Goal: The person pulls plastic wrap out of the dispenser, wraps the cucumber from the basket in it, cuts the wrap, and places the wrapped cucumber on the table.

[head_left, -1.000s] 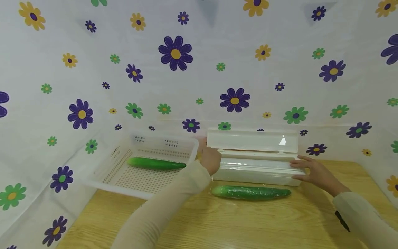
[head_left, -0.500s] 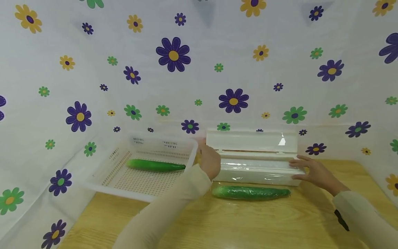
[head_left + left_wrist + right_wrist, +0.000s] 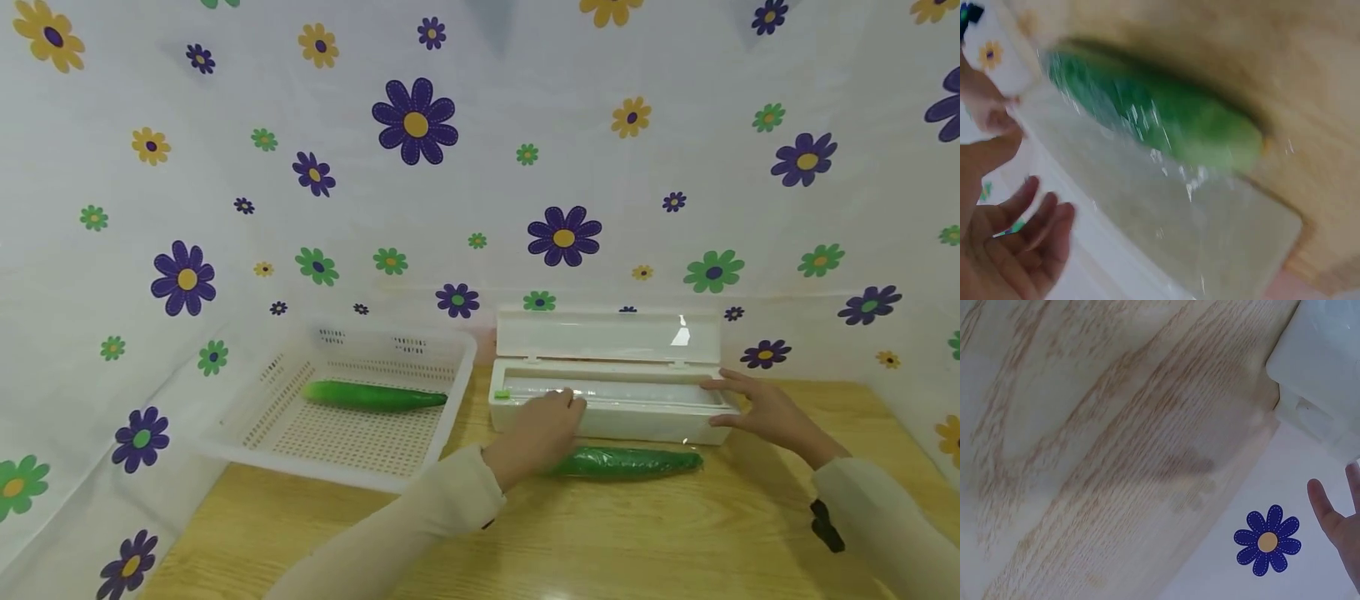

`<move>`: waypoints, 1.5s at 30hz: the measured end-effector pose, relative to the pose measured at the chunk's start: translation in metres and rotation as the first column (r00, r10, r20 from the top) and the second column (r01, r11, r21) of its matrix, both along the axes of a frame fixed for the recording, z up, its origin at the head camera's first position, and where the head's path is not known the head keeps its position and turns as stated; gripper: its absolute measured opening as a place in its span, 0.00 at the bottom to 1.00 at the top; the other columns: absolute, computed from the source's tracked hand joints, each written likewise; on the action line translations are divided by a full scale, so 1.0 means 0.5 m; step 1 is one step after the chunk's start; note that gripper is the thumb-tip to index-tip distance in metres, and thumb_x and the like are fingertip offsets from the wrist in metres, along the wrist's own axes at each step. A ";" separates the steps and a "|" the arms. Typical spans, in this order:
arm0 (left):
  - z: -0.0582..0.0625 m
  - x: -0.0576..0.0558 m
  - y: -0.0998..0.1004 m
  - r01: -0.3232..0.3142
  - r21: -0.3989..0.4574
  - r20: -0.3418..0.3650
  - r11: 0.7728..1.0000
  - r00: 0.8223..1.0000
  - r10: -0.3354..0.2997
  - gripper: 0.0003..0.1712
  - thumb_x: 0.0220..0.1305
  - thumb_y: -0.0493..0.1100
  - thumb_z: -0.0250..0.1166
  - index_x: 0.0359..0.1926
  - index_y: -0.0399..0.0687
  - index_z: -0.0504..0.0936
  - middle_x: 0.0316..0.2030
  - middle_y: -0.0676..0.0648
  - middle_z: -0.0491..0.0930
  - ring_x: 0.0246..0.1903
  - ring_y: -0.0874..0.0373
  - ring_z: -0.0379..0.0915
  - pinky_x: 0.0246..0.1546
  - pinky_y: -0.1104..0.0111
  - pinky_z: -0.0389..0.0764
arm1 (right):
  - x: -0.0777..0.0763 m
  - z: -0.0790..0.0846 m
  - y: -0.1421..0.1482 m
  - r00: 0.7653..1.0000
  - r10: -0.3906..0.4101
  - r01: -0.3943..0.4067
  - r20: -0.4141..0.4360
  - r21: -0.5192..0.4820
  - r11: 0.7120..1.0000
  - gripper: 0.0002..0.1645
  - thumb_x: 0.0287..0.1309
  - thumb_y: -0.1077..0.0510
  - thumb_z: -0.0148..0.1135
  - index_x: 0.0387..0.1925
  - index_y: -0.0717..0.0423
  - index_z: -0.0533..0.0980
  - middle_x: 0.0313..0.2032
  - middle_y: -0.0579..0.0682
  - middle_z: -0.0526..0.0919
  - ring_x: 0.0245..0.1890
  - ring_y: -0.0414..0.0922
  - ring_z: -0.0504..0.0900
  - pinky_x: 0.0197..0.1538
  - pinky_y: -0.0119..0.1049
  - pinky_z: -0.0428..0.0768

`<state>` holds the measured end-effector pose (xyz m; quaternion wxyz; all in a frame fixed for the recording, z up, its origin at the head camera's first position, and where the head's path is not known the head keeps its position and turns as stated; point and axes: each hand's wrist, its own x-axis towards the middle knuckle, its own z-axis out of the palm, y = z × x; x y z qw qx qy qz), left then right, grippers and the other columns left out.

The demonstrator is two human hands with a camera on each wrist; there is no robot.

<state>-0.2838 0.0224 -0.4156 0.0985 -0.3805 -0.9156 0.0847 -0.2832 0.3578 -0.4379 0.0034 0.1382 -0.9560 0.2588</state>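
Observation:
A long white cling film box (image 3: 637, 425) stands with its lid (image 3: 607, 335) raised and a film roll (image 3: 645, 392) inside. My left hand (image 3: 542, 433) is at the box's front edge, fingers loosely bent; in the left wrist view the thumb and fingers are apart with nothing plainly between them. A green slider (image 3: 502, 394) sits at the box's left end. My right hand (image 3: 776, 421) holds the right end, thumb in front and fingers behind. Before the box lies a film-wrapped cucumber (image 3: 637, 462), its left part hidden by my left hand; clear film glints around it (image 3: 1147, 112).
To the left, a white perforated basket (image 3: 442, 442) holds an unwrapped cucumber (image 3: 375, 396). The wooden table (image 3: 615, 542) bears everything. A white flower-printed sheet (image 3: 480, 192) hangs behind and along the sides, close to the lid.
My left hand has left the box's left end and moved right along its front, uncovering the green slider and covering the wrapped cucumber's left part. The right hand stays at the right end.

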 end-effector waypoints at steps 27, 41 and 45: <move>-0.101 0.020 0.032 0.103 -0.091 0.094 0.991 0.991 -0.094 0.15 0.64 0.40 0.60 0.51 0.54 0.74 0.40 0.53 0.80 0.37 0.62 0.76 0.31 0.74 0.77 | 0.001 0.004 0.000 1.000 0.003 -0.004 -0.009 -0.135 0.991 0.16 0.52 0.53 0.68 0.41 0.57 0.81 0.60 0.67 0.71 0.63 0.68 0.61 0.56 0.66 0.68; -0.083 0.028 0.027 0.126 -0.047 0.145 0.991 0.982 -0.119 0.14 0.63 0.39 0.61 0.49 0.51 0.75 0.38 0.52 0.80 0.36 0.63 0.75 0.33 0.76 0.76 | 0.016 -0.005 -0.011 0.994 -0.024 -0.001 -0.104 -0.234 0.972 0.04 0.48 0.58 0.70 0.24 0.53 0.81 0.48 0.66 0.80 0.52 0.11 0.58 0.55 0.69 0.64; -0.084 0.027 0.028 0.086 -0.066 0.156 0.994 0.985 -0.075 0.16 0.64 0.40 0.60 0.53 0.51 0.75 0.40 0.51 0.79 0.37 0.62 0.76 0.35 0.76 0.78 | 0.031 0.008 -0.020 0.992 -0.016 -0.009 -0.125 -0.195 0.981 0.04 0.47 0.61 0.70 0.22 0.52 0.81 0.37 0.56 0.84 0.40 0.15 0.65 0.50 0.57 0.75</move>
